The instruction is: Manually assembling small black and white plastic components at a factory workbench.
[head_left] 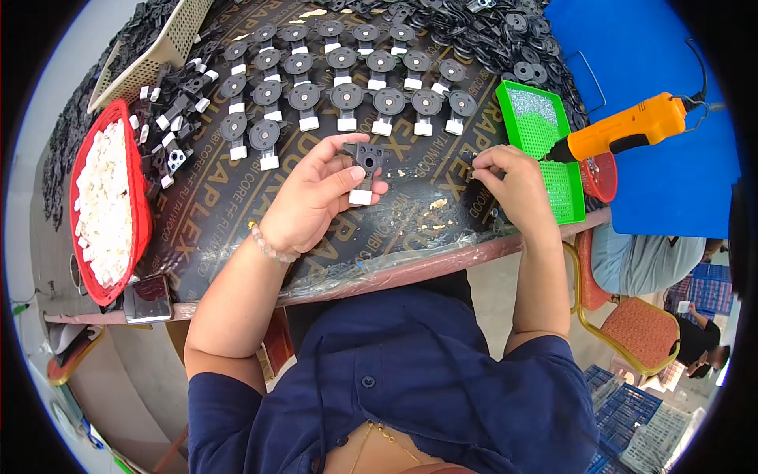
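My left hand (312, 193) grips a black plastic bracket (369, 158) with a white block at its near end; the thumb presses on its face, which has several holes. My right hand (513, 180) is closed in a pinch over the table, left of a green basket (582, 209); a tiny thing shows at the fingertips, too small to name. Beyond my hands stand rows of black parts with round discs (347, 96) and white ends. An orange electric screwdriver (632, 126) hangs with its tip above the basket, which holds small shiny metal pieces (533, 104).
A red basket of white blocks (106, 209) stands on the left, beside loose black-and-white parts (178, 110) and a beige crate (150, 55). Black discs (517, 39) are heaped at the far right. A phone (148, 300) lies at the near left edge; a red bowl (602, 175) sits right of the green basket.
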Demonstrator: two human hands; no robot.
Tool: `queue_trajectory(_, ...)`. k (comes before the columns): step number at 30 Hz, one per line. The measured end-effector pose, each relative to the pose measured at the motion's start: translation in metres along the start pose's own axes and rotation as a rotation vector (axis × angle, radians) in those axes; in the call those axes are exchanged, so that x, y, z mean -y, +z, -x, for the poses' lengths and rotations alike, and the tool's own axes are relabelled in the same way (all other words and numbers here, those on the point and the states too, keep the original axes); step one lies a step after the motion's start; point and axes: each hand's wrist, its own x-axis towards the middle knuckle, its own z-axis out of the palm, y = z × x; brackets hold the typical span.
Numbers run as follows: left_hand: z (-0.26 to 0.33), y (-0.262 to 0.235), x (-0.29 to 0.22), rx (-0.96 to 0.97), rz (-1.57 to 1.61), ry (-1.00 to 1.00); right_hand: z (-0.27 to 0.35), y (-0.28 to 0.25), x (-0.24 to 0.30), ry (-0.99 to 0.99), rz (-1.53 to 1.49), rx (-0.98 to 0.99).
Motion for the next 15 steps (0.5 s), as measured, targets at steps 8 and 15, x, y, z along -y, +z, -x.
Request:
queue_trajectory(8,-0.001,0.001,0.003,0.009,0.015,-0.044,-0.030,0.019,0.070,-0.207,-0.407,0.063)
queue_trajectory(15,-0.004,-0.005,0.004,0.024,0.051,-0.051,-0.056,0.034,0.090,-0.308,-0.373,0.153)
